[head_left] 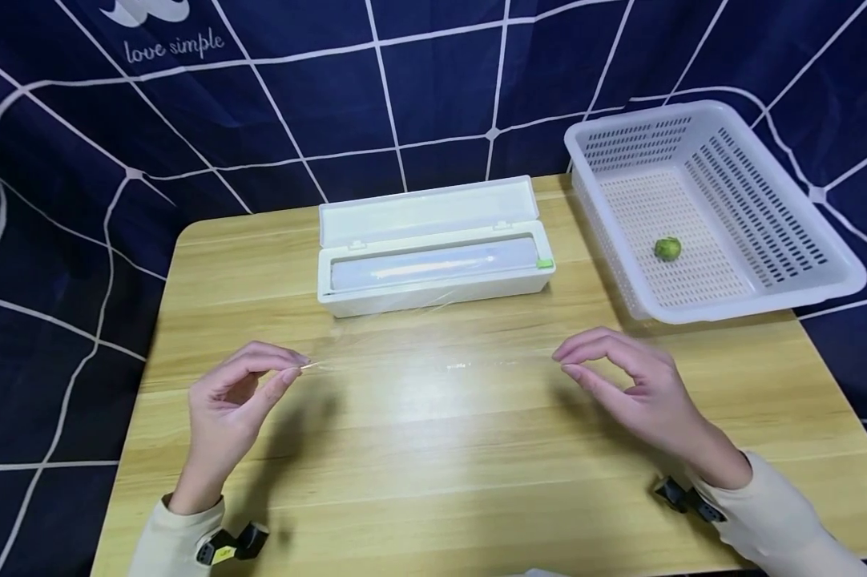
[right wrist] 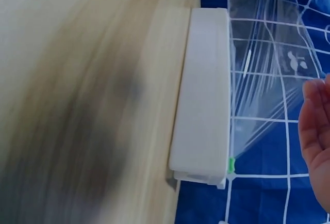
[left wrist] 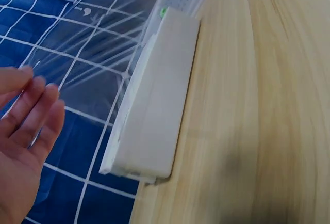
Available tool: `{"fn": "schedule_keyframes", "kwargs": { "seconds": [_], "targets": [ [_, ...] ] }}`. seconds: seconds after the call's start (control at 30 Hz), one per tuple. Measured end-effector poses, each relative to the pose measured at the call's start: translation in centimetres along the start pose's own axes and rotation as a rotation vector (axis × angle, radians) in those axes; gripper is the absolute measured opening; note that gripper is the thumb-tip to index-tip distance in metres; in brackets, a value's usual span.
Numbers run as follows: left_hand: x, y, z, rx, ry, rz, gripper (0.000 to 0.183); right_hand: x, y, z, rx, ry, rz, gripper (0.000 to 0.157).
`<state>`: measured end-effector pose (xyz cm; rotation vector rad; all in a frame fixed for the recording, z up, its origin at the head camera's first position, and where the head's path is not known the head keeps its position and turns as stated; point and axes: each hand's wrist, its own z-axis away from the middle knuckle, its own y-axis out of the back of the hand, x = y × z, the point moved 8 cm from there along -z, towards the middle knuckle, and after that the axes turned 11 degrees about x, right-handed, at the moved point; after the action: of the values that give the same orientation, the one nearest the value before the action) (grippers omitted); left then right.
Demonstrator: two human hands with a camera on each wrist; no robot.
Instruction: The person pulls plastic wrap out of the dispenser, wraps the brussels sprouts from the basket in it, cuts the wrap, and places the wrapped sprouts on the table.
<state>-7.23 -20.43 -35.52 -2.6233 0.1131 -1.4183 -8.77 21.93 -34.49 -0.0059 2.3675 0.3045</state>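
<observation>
A clear sheet of plastic wrap [right wrist: 263, 64] stretches from a white dispenser box [head_left: 433, 300] toward me. My left hand [head_left: 235, 401] pinches one corner of the sheet between thumb and fingers. At the opposite corner, my right hand [head_left: 635, 393] pinches it the same way. Both hands are held above the table in front of the box, well apart. The box lid [head_left: 429, 210] is flipped back, and the wrap roll [head_left: 433, 264] lies inside. A small green slider [head_left: 545, 264] sits at the box's right end. Creases fan across the sheet in both wrist views.
A white perforated basket [head_left: 621, 256] stands at the back right of the wooden table [head_left: 405, 497], with a small round green vegetable [head_left: 667, 248] in it. A dark blue curtain [head_left: 260, 120] with white lines hangs behind the table and at its sides.
</observation>
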Motion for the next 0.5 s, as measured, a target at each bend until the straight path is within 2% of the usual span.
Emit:
{"fn": "schedule_keyframes", "kwargs": {
  "seconds": [0.13,0.2,0.37,0.5],
  "targets": [
    [-0.1,0.0,0.3,-0.115,0.004,-0.026,0.021,0.7,-0.4,0.7,-0.070,-0.010,0.071,0.024],
    [-0.3,-0.1,0.5,-0.179,0.008,-0.054,0.024,1.0,-0.4,1.1,-0.093,-0.029,0.098,0.020],
    [-1.3,-0.2,1.3,-0.340,0.035,-0.200,0.033,1.8,-0.2,1.8,-0.108,-0.080,0.121,0.007],
    [-1.6,-0.1,1.4,-0.421,0.051,-0.273,0.045,2.1,-0.4,2.1,-0.117,-0.106,0.114,0.012]
  ]
}}
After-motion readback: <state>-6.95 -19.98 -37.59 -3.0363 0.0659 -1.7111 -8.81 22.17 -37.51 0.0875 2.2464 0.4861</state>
